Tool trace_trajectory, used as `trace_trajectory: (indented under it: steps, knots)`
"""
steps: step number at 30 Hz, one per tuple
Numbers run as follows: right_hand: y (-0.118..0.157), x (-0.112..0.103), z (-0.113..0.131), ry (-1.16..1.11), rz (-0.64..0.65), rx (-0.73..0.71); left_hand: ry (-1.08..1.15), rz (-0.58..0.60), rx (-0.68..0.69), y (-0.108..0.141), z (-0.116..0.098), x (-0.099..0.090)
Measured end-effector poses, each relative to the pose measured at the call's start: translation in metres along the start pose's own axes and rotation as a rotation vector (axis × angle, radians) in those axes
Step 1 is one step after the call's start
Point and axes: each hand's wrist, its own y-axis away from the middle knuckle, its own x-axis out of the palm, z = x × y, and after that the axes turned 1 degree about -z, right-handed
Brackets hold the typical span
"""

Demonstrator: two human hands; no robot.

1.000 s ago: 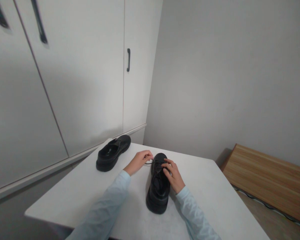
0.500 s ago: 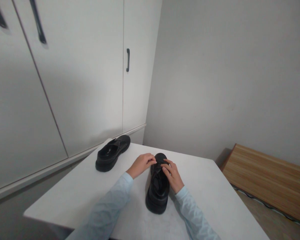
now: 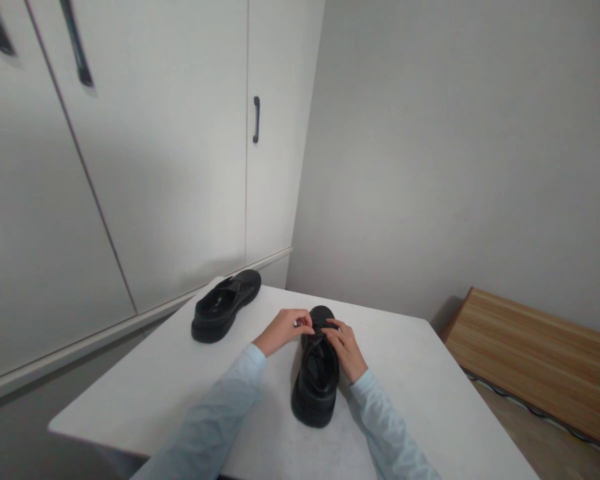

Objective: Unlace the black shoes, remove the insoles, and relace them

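Observation:
A black shoe (image 3: pixel 316 387) stands upright on the white table (image 3: pixel 410 393), its heel toward me and its toe pointing away. My left hand (image 3: pixel 291 328) is at the left side of the shoe's upper front, thumb and fingertips pinched together; whatever lies between them is too small to make out. From the right, my right hand (image 3: pixel 344 345) has its bent fingers on the shoe's strap area, and what the fingertips grip is hidden. The matching black shoe (image 3: pixel 223 310) sits at the table's far left, untouched.
White cabinet doors (image 3: pixel 180 153) with dark handles rise behind the table on the left. A grey wall (image 3: pixel 430 167) is behind on the right. A wood-grain board or low bench (image 3: pixel 540 353) lies beyond the table's right edge.
My left fingers have shifted slightly, curling with the fingertips a little lower over the shoe. My right thumb has drawn a little closer to its fingers. Both shoes remain in place.

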Motion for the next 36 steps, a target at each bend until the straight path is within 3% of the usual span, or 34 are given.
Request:
trace_trajectory:
  steps: [11,36]
  knots:
    - [-0.007,0.003,0.001,0.083,0.002,0.029,-0.006,0.059,-0.012,0.001,-0.001,-0.009]
    - [-0.010,0.005,0.004,0.160,0.030,0.116,0.100,-0.005,-0.060,0.001,-0.003,0.002]
